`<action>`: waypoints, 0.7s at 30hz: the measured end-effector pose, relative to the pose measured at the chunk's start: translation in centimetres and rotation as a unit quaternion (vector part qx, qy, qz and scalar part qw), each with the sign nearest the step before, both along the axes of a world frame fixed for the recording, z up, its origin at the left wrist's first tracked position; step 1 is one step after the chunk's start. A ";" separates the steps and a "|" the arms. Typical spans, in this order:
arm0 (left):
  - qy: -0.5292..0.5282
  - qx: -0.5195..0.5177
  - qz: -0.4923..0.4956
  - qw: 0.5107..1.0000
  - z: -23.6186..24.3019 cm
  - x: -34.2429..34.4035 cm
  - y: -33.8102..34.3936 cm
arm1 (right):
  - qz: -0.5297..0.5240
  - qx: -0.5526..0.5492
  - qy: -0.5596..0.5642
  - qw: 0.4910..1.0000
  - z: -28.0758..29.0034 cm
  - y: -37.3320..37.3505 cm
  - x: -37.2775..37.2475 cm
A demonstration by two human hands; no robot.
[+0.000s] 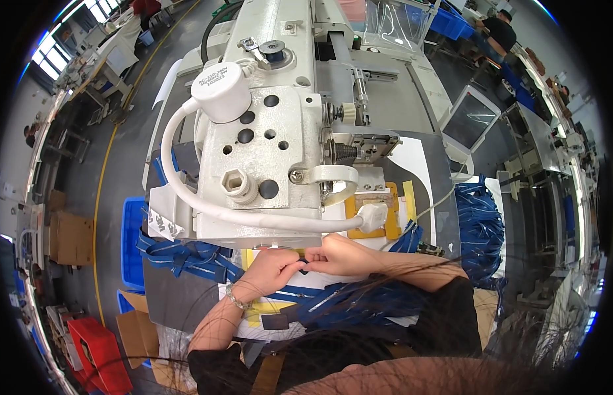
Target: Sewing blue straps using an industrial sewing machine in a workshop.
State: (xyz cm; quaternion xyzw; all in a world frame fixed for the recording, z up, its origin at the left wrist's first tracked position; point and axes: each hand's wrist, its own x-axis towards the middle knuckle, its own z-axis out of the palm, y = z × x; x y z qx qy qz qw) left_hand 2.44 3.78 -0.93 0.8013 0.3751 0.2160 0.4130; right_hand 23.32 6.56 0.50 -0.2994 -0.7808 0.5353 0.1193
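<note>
My left hand [275,270] and my right hand [342,255] meet just below the front of a large white industrial sewing machine [267,178]. Both are closed, with thumbs and fingertips pinched together and almost touching. A small dark bit shows between them, too small to name. Under and around my wrists lie blue fabric strips [359,304] with a pale line along them. More blue strips [188,258] are heaped to the left of my left hand. A yellow-edged white sheet lies partly hidden beneath my hands.
A thick white hose [169,151] loops across the machine head. Right of it stand a tilted screen [473,120] and a hanging bundle of blue strips [479,227]. On the left are a blue bin [132,243], a red crate [101,352] and cardboard boxes [71,236]. Other people sit farther off.
</note>
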 end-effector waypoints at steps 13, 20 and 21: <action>0.015 -0.183 0.095 0.978 -1.0 -0.1 -0.7 | -0.107 -0.292 0.148 0.939 -1.8 -0.3 -0.1; -0.009 -0.105 0.126 0.986 -1.3 -0.3 -0.5 | -0.116 -0.298 0.147 0.936 -1.6 -0.4 -0.2; -0.003 -0.112 0.135 0.985 -1.3 -0.2 -0.6 | -0.125 -0.301 0.134 0.936 -1.7 -0.4 -0.2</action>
